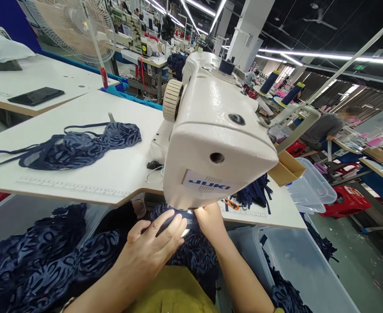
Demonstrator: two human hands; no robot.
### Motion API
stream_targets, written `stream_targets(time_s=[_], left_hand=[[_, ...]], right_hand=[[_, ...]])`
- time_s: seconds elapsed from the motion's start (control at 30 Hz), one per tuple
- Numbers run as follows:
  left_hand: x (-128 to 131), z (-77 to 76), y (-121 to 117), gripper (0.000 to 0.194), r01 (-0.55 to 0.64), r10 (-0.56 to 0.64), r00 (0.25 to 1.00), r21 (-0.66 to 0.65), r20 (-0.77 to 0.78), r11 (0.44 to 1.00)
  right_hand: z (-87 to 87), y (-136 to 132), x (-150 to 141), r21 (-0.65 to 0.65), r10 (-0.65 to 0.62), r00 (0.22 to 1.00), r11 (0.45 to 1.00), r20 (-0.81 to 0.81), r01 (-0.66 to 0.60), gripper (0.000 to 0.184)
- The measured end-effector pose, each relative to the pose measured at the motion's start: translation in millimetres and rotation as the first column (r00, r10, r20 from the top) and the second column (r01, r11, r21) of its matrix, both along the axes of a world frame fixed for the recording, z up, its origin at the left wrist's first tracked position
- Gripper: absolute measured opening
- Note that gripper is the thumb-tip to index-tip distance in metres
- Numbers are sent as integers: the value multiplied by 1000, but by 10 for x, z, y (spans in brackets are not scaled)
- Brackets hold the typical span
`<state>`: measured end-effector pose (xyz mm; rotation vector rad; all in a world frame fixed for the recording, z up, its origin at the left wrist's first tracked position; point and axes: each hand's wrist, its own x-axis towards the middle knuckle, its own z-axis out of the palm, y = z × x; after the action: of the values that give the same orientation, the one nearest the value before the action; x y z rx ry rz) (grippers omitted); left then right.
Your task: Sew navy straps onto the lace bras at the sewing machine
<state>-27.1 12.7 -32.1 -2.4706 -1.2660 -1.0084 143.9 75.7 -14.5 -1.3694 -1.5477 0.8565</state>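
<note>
A navy lace bra (198,252) lies under the head of a white JUKI sewing machine (217,126) and hangs toward my lap. My left hand (157,239) grips it from the left, fingers bent over the cloth and held close together. On the other side, my right hand (210,221) pinches the fabric edge close to the needle area, its fingertips partly hidden by the machine head. The needle and presser foot are out of sight behind that head. Light from the machine falls on the cloth between my hands.
Another navy lace bra (80,145) rests on the white table (139,167), left of the machine. Orange snips (231,204) and navy straps (253,193) lie right. Plastic bins (295,261) with lace pieces flank me. A phone (37,96) and a fan (77,26) are left; a person (323,126) sits far right.
</note>
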Motion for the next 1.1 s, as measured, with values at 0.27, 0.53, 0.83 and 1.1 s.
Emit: stream_targets(time_s=[0.27,0.53,0.83,1.1], left_hand=[[92,137,33,28,-63,62,997,22,41,998],[132,141,24,27,-76,76,996,-1,49,997],[149,136,12,28,-80,81,994,-18,68,997],[130,134,19,29,-88,89,993,-12,71,996]], right_hand=[[37,162,-51,152,56,997,986,59,-64,21],[4,185,-38,182,55,997,981,54,-64,29],[-14,197,-32,187,71,995,979,64,-82,33],[16,192,-33,165,106,990,979,93,-121,33]])
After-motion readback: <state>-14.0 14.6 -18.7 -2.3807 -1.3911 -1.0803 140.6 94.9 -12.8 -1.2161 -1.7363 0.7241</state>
